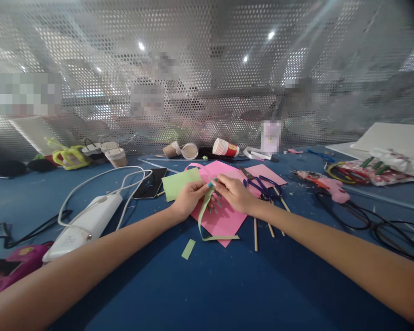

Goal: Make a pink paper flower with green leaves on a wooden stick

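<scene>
Where the two hands meet over the middle of the blue tabletop, the left hand and the right hand both pinch the upper end of a narrow light-green paper strip, fingertips closed on it and almost touching each other. From that grip the strip curves down, and its free end lies flat, pointing right, at the near edge of a pink paper sheet spread beneath both hands. Just left of the left hand: a rectangular pale-green paper sheet, its right edge against the pink one. Near the strip's bend, on bare table: a small green paper scrap. Just right of the right hand: purple-handled scissors. By the right wrist: thin wooden sticks. Farther left: a black phone and a white power bank with cable. Farther right: a pink glue gun. At the back: a red-and-white paper cup lying on its side.
</scene>
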`<state>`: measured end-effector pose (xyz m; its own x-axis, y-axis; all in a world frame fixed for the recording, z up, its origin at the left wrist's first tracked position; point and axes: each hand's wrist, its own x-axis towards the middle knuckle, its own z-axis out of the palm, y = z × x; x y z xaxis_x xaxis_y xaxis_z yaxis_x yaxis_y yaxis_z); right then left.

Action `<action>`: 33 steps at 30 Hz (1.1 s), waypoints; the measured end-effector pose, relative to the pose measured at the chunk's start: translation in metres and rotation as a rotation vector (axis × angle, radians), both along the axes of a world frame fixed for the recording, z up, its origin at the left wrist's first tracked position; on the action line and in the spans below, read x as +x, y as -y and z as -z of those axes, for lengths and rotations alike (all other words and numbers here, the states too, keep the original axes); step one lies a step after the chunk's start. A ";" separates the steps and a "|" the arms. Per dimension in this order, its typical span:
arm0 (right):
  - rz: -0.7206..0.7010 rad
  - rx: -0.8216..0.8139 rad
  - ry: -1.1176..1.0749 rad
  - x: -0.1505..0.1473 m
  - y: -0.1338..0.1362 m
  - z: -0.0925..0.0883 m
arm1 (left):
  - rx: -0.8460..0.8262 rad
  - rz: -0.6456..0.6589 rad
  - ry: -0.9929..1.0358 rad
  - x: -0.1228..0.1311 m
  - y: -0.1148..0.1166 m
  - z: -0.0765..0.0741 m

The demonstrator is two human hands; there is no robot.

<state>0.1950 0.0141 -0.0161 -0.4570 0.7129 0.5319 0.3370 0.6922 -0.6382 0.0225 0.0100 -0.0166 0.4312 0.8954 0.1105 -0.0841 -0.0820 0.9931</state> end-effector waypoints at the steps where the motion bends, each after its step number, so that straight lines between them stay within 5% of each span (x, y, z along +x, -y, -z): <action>1: 0.016 -0.025 -0.016 -0.001 0.001 0.002 | -0.003 -0.001 0.000 0.000 0.001 0.000; 9: 0.062 -0.062 -0.169 -0.007 0.001 0.013 | 0.019 -0.008 -0.015 0.002 0.002 -0.002; 33: 0.148 -0.199 -0.264 -0.009 0.004 0.008 | 0.060 0.006 -0.071 0.002 -0.003 0.005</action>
